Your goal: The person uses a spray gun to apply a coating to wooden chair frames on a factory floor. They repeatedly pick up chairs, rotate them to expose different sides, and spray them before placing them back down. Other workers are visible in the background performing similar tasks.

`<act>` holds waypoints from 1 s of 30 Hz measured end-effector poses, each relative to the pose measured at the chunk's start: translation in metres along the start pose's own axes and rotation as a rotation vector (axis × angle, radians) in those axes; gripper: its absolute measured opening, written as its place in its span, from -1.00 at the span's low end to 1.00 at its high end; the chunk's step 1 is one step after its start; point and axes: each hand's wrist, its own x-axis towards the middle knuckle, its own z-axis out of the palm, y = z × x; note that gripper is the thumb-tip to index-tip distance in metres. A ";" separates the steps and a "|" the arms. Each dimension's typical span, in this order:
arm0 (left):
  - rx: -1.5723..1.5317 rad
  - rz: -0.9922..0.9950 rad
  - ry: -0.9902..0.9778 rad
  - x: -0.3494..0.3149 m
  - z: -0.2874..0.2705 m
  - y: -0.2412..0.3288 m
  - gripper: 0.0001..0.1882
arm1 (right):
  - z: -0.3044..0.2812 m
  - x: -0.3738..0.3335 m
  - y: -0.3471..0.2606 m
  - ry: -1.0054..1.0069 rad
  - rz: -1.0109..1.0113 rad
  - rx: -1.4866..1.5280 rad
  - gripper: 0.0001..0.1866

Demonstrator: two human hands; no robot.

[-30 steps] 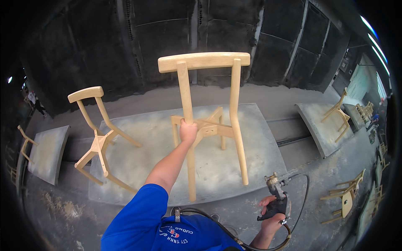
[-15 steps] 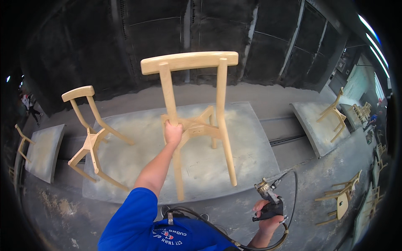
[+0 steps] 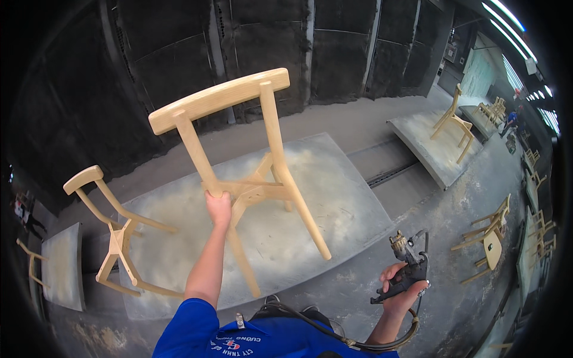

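Observation:
My left hand (image 3: pixel 219 209) grips a pale wooden chair frame (image 3: pixel 221 98) where its left upright meets the seat rails. The frame has a wide curved top rail and no seat panel. It is over a grey board (image 3: pixel 310 156); whether all its legs rest there I cannot tell. At the lower right, my right hand (image 3: pixel 399 298) is wrapped round a spray gun (image 3: pixel 412 273) with a dark handle and a brassy metal head, apart from the chair. Its hose curves from the gun down past my waist. The gun's head points up and away from me.
A second chair frame (image 3: pixel 121 241) stands at the left of the board. Another board (image 3: pixel 418 155) bears a chair (image 3: pixel 455 122) at the far right. More chairs (image 3: pixel 492 249) are along the right. Dark panelled walls (image 3: pixel 268 48) rise behind; a person (image 3: pixel 510 121) is far right.
My view has tilted and swung right, so the chairs and board appear shifted left and slanted. The left hand keeps its grip on the frame; the spray gun appears slightly farther right.

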 end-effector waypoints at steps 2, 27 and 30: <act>0.000 0.013 0.011 -0.002 0.000 0.000 -0.52 | -0.003 0.011 0.001 0.042 0.023 -0.007 -0.04; 0.175 0.034 0.159 -0.025 0.005 0.005 -0.53 | -0.155 0.166 -0.026 -0.273 0.274 0.117 0.01; 0.177 0.052 0.136 -0.025 0.005 0.004 -0.53 | -0.160 0.156 -0.038 -0.397 0.202 0.225 0.04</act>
